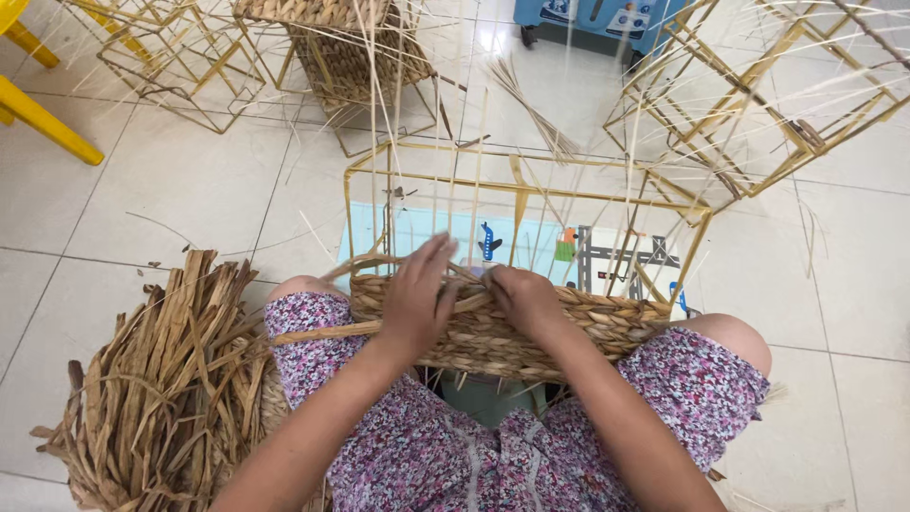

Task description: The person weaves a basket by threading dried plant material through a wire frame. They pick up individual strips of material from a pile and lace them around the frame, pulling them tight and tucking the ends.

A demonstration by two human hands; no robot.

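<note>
A gold wire frame (531, 180) stands between my knees, its near side partly covered by a woven band of tan straw (588, 327). Thin pale reeds rise upright through the frame. My left hand (417, 299) lies over the woven band with fingers spread, pressing a flat straw strand (318, 332) that trails out to the left. My right hand (521, 299) is curled at the top edge of the weave, pinching the strand where it passes between the upright reeds.
A heap of loose dried straw strips (161, 379) lies at my left. Bare gold wire frames stand at back left (171, 57) and back right (758, 104); a part-woven basket (351, 47) sits behind. A play mat (531, 246) covers tile under the frame. Yellow chair legs (43, 118) show far left.
</note>
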